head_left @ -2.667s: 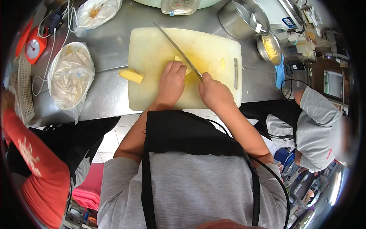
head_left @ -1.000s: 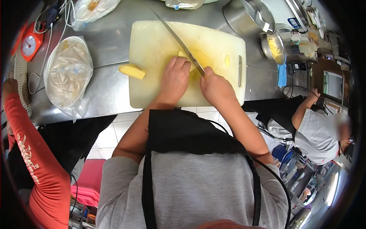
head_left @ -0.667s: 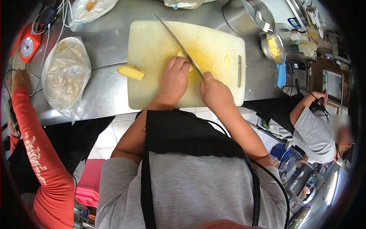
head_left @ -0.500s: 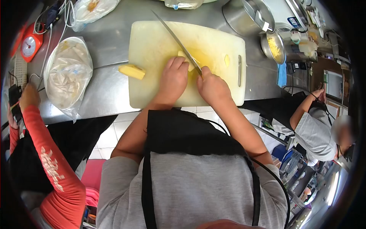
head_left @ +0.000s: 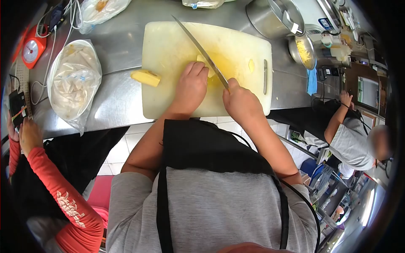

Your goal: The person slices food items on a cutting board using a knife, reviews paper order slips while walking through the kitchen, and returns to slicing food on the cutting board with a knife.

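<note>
My right hand (head_left: 243, 100) is wrapped round the handle of a long kitchen knife (head_left: 201, 50), its blade slanting up and left over a white cutting board (head_left: 164, 46). My left hand (head_left: 192, 87) rests on the board with its fingers bent and together, holding down a pale yellow food piece (head_left: 199, 57) beside the blade. Most of that piece is hidden by the fingers and knife. A larger yellow chunk (head_left: 145, 78) lies over the board's left edge. One thin yellow slice (head_left: 251, 65) sits near the handle slot on the right.
A bowl of yellow shreds (head_left: 303, 49) and a steel pot (head_left: 265, 19) stand right of the board. At left are a plastic-bagged bowl (head_left: 74, 82) and a red scale (head_left: 33, 49). A co-worker's red sleeve (head_left: 63, 198) is at left; another person (head_left: 350, 141) is at right.
My right hand has drawn the knife slightly back toward me and to the right. My left hand stays nearly still. The red-sleeved co-worker's hand has moved lower, by a black device.
</note>
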Demonstrator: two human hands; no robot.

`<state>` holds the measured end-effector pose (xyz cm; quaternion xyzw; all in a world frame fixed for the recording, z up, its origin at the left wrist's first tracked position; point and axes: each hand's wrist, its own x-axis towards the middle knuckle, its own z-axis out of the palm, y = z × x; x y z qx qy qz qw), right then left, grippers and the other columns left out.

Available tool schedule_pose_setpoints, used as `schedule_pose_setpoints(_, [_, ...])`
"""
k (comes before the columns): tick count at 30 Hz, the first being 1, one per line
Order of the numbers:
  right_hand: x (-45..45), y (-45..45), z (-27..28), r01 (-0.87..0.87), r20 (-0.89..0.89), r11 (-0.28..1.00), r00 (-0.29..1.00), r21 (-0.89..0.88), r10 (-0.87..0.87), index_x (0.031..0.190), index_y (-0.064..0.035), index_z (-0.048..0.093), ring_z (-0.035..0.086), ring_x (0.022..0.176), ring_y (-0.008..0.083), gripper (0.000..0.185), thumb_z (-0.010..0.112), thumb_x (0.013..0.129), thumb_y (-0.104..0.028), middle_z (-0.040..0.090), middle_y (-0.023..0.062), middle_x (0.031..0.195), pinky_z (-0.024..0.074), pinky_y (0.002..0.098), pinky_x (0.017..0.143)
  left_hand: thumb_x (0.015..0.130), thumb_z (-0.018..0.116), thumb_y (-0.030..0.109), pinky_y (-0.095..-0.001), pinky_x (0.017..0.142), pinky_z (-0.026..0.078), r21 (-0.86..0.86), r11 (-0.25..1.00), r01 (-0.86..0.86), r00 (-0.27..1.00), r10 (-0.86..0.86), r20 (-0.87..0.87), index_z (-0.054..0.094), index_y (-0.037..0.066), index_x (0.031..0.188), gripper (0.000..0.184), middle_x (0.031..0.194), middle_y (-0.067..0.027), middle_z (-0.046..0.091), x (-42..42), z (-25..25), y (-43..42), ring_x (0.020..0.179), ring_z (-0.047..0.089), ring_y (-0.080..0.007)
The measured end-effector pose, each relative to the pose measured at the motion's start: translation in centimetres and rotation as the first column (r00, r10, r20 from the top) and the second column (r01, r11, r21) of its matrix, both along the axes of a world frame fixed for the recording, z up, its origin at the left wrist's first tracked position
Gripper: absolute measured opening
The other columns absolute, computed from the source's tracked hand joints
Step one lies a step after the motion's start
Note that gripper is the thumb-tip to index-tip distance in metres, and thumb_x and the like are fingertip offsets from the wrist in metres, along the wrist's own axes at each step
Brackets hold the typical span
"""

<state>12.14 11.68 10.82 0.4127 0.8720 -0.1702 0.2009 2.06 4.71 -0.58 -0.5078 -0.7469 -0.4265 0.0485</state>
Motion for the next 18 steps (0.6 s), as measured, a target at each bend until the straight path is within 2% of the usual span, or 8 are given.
schedule_pose_setpoints(5, [-0.1,0.2,-2.9,-0.03,-0.099,0.996,0.994,0.085,0.039,0.086,-0.0015,0.05,0.061,0.066,0.0381,0.017,0.044,0.085,-0.018,0.061,0.0218,0.068,0.049,0.0453,0.063,0.067,0.057,0.001,-0.0341,0.082,0.045,0.001,1.0,0.002,1.0,-0.002,0.019,0.06,-0.002,0.086,0.019,0.094,-0.0117,0.057,0.0,0.1,0.1,0.095,0.053,-0.0273])
schedule_pose_setpoints(8, [-1.9,0.8,-2.3,-0.043,-0.103,0.997,0.994,0.059,0.049,0.087,-0.0011,0.05,0.061,0.067,0.0381,0.017,0.045,0.085,-0.018,0.061,0.0225,0.069,0.0486,0.0455,0.064,0.067,0.057,0.001,-0.0342,0.082,0.045,-0.023,0.999,0.023,0.999,-0.021,0.05,0.06,-0.002,0.085,0.019,0.094,-0.0117,0.057,0.0,0.4,0.0,0.095,0.053,-0.0272])
schedule_pose_setpoints(13, [-1.2,0.3,0.3,0.001,-0.013,1.0,1.0,-0.008,-0.001,0.088,-0.001,0.049,0.061,0.07,0.0384,0.018,0.044,0.085,-0.018,0.061,0.0233,0.073,0.048,0.0458,0.067,0.067,0.057,0.001,-0.0339,0.082,0.045,-0.01,1.0,0.013,0.999,-0.012,0.04,0.06,-0.001,0.086,0.02,0.094,-0.0116,0.057,0.1,0.3,0.0,0.095,0.053,-0.0274])
schedule_pose_setpoints(18, [0.0,0.0,-0.7,0.006,0.015,1.0,1.0,0.003,-0.006,0.089,-0.001,0.049,0.061,0.07,0.0388,0.018,0.043,0.085,-0.018,0.061,0.0234,0.074,0.0484,0.0456,0.066,0.066,0.058,0.001,-0.0338,0.082,0.045,-0.006,1.0,0.012,0.999,-0.012,0.035,0.06,-0.002,0.086,0.02,0.094,-0.0118,0.057,0.1,0.2,0.0,0.095,0.053,-0.0276])
